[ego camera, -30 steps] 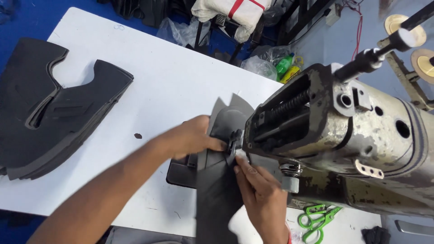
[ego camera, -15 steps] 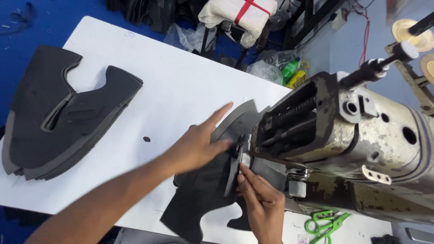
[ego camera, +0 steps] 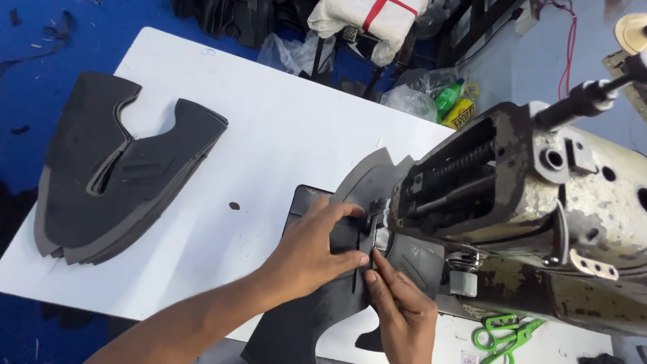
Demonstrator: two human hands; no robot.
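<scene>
L hand (ego camera: 311,251) lay flat, fingers spread and pressed onto the dark cut piece (ego camera: 323,296), centre of frame, fingertips right at the sewing machine (ego camera: 532,202) head. R hand (ego camera: 402,311), lower centre, had fingers drawn together, tips touching the piece's edge just below the presser-foot area; looked like a pinch on the material, but the contact spot was too small to tell for sure. Needle and foot were hidden behind the fingers and the machine's dark front. The piece ran from under the machine head down to the bottom edge, cut off there; its upper curved part showed between hand and machine. Stack of similar dark pieces (ego camera: 114,175) sat on the white table (ego camera: 269,114), left of frame, well apart from the hands. Green scissors (ego camera: 502,334) lay lower right, partly under the machine body. Machine's R side was cut off by the frame.
</scene>
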